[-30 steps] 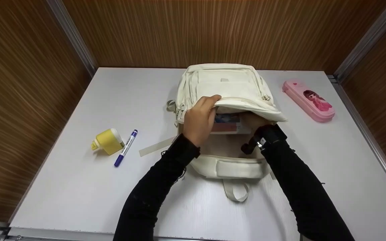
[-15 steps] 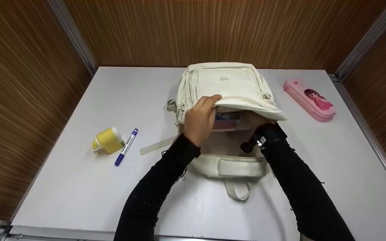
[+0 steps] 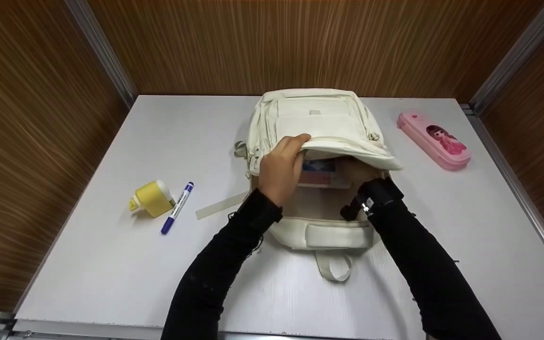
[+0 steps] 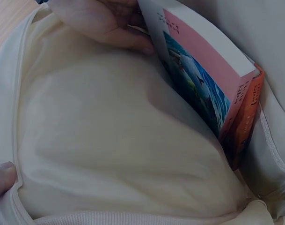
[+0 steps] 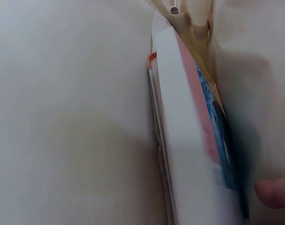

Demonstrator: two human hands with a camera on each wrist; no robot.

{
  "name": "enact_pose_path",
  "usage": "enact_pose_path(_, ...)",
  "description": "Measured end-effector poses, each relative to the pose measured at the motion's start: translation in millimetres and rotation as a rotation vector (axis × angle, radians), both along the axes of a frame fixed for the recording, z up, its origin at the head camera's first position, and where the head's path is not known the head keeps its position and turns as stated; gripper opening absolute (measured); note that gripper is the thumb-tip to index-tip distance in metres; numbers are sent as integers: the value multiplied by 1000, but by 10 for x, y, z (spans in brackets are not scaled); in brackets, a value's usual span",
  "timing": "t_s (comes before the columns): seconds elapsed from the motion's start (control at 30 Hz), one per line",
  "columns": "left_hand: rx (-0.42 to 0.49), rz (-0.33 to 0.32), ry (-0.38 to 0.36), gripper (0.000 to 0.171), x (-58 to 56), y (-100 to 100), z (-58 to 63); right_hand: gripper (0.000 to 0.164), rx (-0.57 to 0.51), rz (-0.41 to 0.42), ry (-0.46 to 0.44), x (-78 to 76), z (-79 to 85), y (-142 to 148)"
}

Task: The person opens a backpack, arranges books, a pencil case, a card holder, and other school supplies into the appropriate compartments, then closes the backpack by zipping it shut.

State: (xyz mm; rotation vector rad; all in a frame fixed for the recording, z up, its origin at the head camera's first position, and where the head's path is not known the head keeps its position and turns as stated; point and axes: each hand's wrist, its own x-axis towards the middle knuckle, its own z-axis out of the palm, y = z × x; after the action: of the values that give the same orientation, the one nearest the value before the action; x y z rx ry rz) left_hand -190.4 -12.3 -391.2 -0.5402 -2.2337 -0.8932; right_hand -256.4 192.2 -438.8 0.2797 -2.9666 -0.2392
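in the backpack (image 3: 317,125) lean two books (image 4: 198,65); left grip (image 3: 280,172) pinches the flap (image 3: 354,152), right grip (image 3: 358,171) i can't tell.

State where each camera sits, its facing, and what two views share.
Head: worn on the head, facing forward and down at the bag; left hand, right hand and sleeves show.
Left wrist: on that wrist, facing into the bag at a pink book; a left fingertip and part of the right hand show.
Right wrist: on that wrist, facing into the bag along that book's edge; a fingertip shows.
Both wrist views share the pink book.
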Motion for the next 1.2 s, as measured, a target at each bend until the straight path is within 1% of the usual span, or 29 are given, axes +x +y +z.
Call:
enact_pose_path(0.03, -1, 1, 0, 24, -2, 2, -1, 40, -64, -4, 3, 1, 1, 5)
enact_pose_path(0.07, -1, 2, 0, 24, -2, 3, 0, 40, -153, -10, -11, 7, 2, 16)
enact_pose_path(0.1, -1, 3, -2, 24, -4, 4, 0, 41, -384, 19, -14, 19, 4, 27)
enact_pose_path(0.13, 0, 2, -4, 24, -4, 4, 0, 41, -482, 26, -23, 34, 3, 40)
enact_pose_path(0.17, 0, 1, -7, 23, -3, 5, 1, 40, -638, 31, -34, 54, 1, 54)
enact_pose_path(0.2, 0, 2, -11, 23, -4, 6, 0, 37, -722, 20, -44, 83, -3, 67)
enact_pose_path(0.27, 1, 2, -17, 22, 0, 9, 4, 39, -971, 2, -104, 166, -13, 91)
enact_pose_path(0.37, -1, 3, -24, 22, 3, 14, 7, 60, -1320, -17, -211, 313, -20, 125)
enact_pose_path(0.4, -2, 3, -25, 22, 2, 14, 6, 68, -1417, -35, -243, 368, -19, 137)
enact_pose_path(0.43, -2, 2, -25, 23, 2, 15, 7, 72, -1476, -53, -269, 420, -12, 148)
enact_pose_path(0.47, -3, 0, -26, 23, 2, 15, 5, 72, -1504, -70, -282, 469, -1, 161)
enact_pose_path(0.53, -6, -3, -26, 23, -1, 15, 1, 64, -1510, -103, -282, 560, 30, 181)
enact_pose_path(0.63, -8, -6, -28, 23, 0, 12, -11, 30, -1532, -123, -296, 660, 71, 204)
enact_pose_path(0.67, -9, -9, -29, 22, 2, 11, -13, 21, -1535, -121, -311, 686, 82, 213)
enact_pose_path(0.7, -11, -12, -31, 22, 4, 9, -19, 15, -1545, -120, -327, 708, 89, 223)
enact_pose_path(0.8, -13, -23, -41, 23, 20, -5, -44, 19, -1554, -115, -368, 758, 88, 260)
enact_pose_path(0.9, -11, -33, -52, 24, 51, -17, -72, 24, -1512, -110, -412, 816, 72, 337)
enact_pose_path(1.0, -8, -36, -49, 25, 86, -24, -105, 36, -1402, -81, -466, 890, 48, 469)
enact_pose_path(1.07, -12, -39, -42, 25, 106, -29, -142, 41, -1337, -72, -501, 938, 38, 583)
enact_pose_path(1.13, -17, -48, -38, 26, 132, -33, -182, 44, -1321, -62, -537, 980, 31, 706)
enact_pose_path(1.2, -23, -61, -39, 29, 169, -43, -232, 44, -1350, -57, -574, 1011, 29, 832)
